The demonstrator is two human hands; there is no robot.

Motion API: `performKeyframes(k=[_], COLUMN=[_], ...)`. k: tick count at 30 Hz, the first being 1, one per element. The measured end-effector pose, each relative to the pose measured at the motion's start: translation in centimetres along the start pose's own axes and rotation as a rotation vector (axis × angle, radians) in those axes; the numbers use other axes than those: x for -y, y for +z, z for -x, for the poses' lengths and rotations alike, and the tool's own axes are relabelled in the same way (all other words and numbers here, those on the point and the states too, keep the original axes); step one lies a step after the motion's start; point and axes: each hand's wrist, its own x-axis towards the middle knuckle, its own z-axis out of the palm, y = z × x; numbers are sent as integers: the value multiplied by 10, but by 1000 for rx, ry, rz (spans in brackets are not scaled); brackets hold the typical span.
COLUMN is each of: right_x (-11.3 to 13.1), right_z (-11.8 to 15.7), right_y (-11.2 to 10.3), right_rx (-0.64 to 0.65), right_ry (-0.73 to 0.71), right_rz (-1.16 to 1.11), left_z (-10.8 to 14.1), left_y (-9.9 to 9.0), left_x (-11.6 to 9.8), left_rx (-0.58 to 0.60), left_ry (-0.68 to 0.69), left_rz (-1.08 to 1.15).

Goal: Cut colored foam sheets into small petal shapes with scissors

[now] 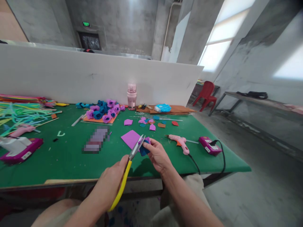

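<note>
My left hand (110, 181) is closed around the yellow handles of a pair of scissors (122, 186), whose blades point up and to the right. Between the fingers of my right hand (157, 154) are small blue and purple foam pieces (144, 150). The blade tips are at these pieces; whether they cut into them I cannot tell. Just behind lies a purple foam sheet (130, 138), partly covered by the scissors. Cut purple petals (128, 122) and other small blue, red and brown pieces are scattered farther back.
A pink glue gun (179, 141) lies to the right, beside a magenta power strip (209, 145) with a cord. Purple and blue foam flowers (104, 110) are piled at the back. A pink bottle (132, 97) stands against the white partition (99, 75). Colourful strips (23, 112) lie at left.
</note>
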Motion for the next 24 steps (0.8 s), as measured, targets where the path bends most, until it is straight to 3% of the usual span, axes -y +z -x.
performKeyframes(k=[6, 11, 14, 17, 20, 24], right_x=[0, 0, 0, -1, 0, 1], right_z=[0, -1, -2, -1, 3, 8], right_y=[-1, -2, -5, -6, -3, 0], right_rx=[21, 34, 40, 74, 142, 244], right_ry=[-11, -3, 19, 59, 88, 91], right_rz=[24, 22, 41, 115, 246, 449], left_z=[4, 6, 4, -2, -13, -25], left_y=[-2, 11, 16, 8, -8, -15], left_x=[3, 13, 19, 20, 19, 19], left_rx=[-13, -75, -115, -230, -360, -297], left_ry=[45, 112, 80, -9, 26, 112], left_rz=[58, 170, 296, 434, 491, 553])
